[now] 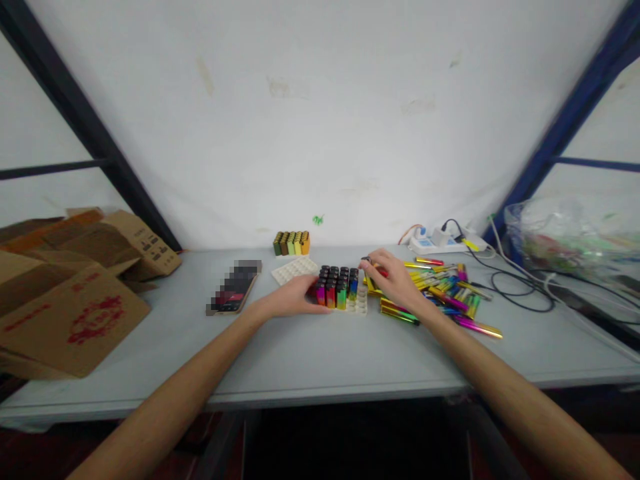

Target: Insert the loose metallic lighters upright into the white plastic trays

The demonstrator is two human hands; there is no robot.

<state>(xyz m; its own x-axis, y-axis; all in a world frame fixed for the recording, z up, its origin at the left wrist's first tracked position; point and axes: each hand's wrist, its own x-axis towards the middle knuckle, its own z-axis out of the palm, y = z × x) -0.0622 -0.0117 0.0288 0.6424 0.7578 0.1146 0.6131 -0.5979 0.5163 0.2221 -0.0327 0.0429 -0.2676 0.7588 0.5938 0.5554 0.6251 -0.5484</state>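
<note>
A white tray stands in the middle of the table, with several rows of shiny coloured lighters upright in it, black tops up. The slots at its right end hold no lighters. My left hand is closed around the tray's left end, its thumb along the front edge and its other fingers partly hidden behind the lighters. Over the right end is my right hand, its fingers pinched on a lighter whose black top shows. Beside that hand lies a loose pile of metallic lighters, partly hidden by my wrist.
Another white tray lies behind my left hand. Farther back stands a block of gold-topped pieces. A phone and cardboard boxes are on the left. A power strip, cables and clear plastic bags are on the right.
</note>
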